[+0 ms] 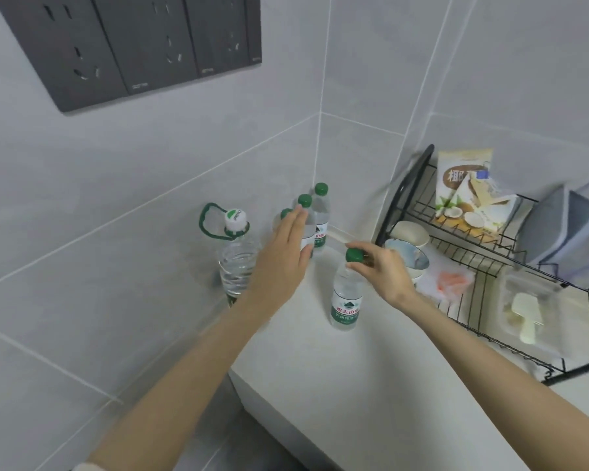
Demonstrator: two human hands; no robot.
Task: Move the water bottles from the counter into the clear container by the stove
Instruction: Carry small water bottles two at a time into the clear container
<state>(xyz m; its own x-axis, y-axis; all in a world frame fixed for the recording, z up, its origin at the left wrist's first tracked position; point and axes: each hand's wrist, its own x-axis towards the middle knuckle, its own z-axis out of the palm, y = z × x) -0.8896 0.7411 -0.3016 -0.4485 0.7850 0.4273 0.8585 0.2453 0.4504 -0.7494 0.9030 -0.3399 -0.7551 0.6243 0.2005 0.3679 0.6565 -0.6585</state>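
Several small clear water bottles with green caps stand on the white counter (pixel 371 385). My right hand (pixel 383 271) pinches the green cap and neck of the nearest bottle (pixel 346 300), which stands upright. My left hand (pixel 284 253) reaches with fingers spread over a group of three bottles in the corner: one (pixel 306 212) under my fingertips, one (pixel 321 212) behind it, and one (pixel 285 214) mostly hidden by the hand. The left hand holds nothing. A large bottle (pixel 235 263) with a white cap and green carry loop stands at the left wall. No clear container by a stove is visible.
A black wire dish rack (pixel 490 266) stands at the right with bowls (pixel 410 246), a snack bag (pixel 466 192), grey plastic lids (pixel 565 229) and a clear box (pixel 524 311). Tiled walls meet in the corner behind the bottles. Dark wall sockets (pixel 133 45) hang at top left.
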